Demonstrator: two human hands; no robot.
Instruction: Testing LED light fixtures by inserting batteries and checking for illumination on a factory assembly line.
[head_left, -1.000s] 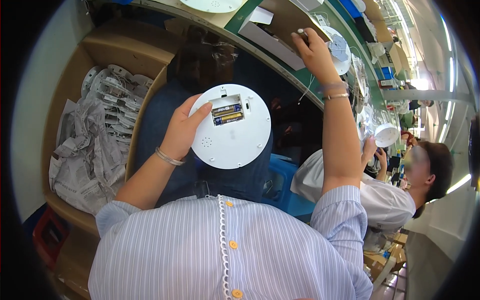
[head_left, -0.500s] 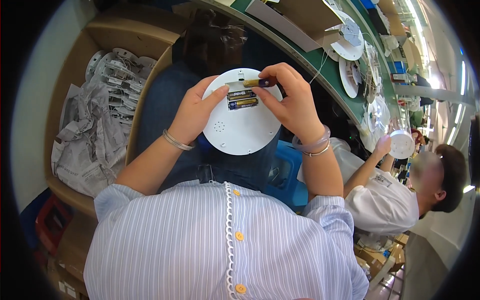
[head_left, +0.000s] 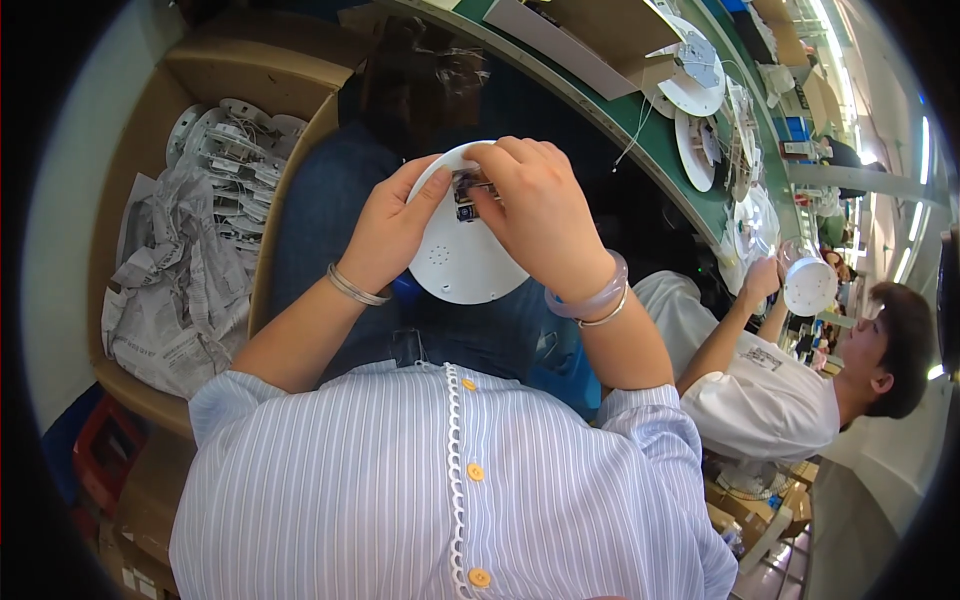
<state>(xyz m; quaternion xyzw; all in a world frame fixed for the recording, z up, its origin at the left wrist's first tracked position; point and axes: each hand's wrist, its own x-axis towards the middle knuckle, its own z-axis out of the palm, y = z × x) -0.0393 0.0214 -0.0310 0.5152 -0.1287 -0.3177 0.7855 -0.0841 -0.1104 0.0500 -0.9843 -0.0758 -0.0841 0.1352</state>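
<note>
A round white plastic disc [head_left: 462, 268] with small holes and a battery compartment in its face is held up before me, tilted. My left hand [head_left: 393, 215] grips its left rim, thumb on the face beside the compartment. Bent across the disc's upper right part, my right hand [head_left: 543, 212] has its thumb and fingers closed at the compartment, pressing on a battery there. Dark and gold cylindrical batteries [head_left: 466, 212] lie in the compartment. My right fingers cover most of them.
At left stands a cardboard box [head_left: 262, 290] of stacked white discs [head_left: 235, 170] and crumpled paper [head_left: 180, 290]. A green workbench [head_left: 640, 125] carries more discs. To my right, a co-worker [head_left: 760, 385] holds a white round part [head_left: 808, 287]. A blue stool [head_left: 562, 375] stands below.
My right hand has moved left and turned over the compartment, taking the battery it held down into it. The disc has tilted. The batteries are now mostly covered.
</note>
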